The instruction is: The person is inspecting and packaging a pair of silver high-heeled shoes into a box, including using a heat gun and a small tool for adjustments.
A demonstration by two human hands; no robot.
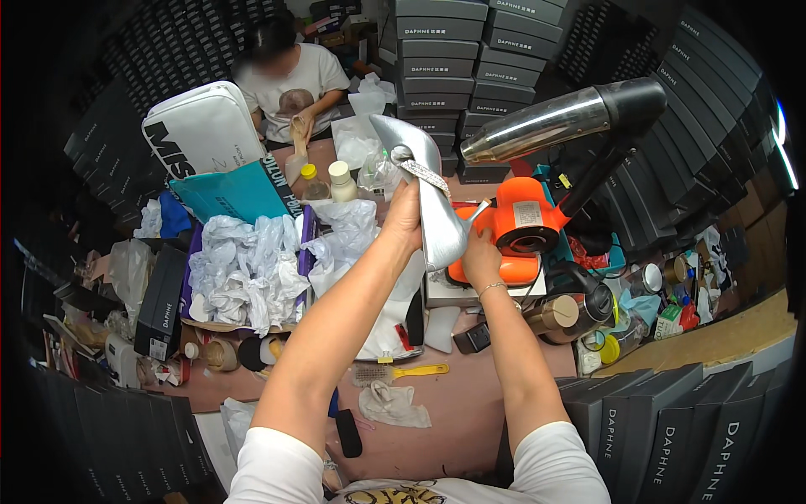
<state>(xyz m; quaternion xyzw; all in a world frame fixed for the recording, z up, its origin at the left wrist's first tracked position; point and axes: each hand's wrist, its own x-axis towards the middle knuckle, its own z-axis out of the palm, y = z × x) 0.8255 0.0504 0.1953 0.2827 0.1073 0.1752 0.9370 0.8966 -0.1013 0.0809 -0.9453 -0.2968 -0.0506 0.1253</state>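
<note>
A silver pointed high-heeled shoe [441, 223] with a rhinestone-studded band is held up in front of me, its toe pointing away and its thin heel to the right. My left hand [405, 214] is closed around its side near the band. Just right of the shoe, my right hand [481, 259] is against the orange blower [522, 210]; its fingertips are partly hidden, so their grip is unclear. Above the blower, a long metal nozzle tube [546, 122] on a black arm points left, its open end close to the shoe.
A purple-edged box [193, 277] of crumpled white paper is at left. Two bottles [342, 181] stand beyond it. On the table lie a yellow-handled brush [420, 370] and a white cloth [393, 405]. Stacked grey shoeboxes [437, 67] rise behind; another person [294, 92] sits across.
</note>
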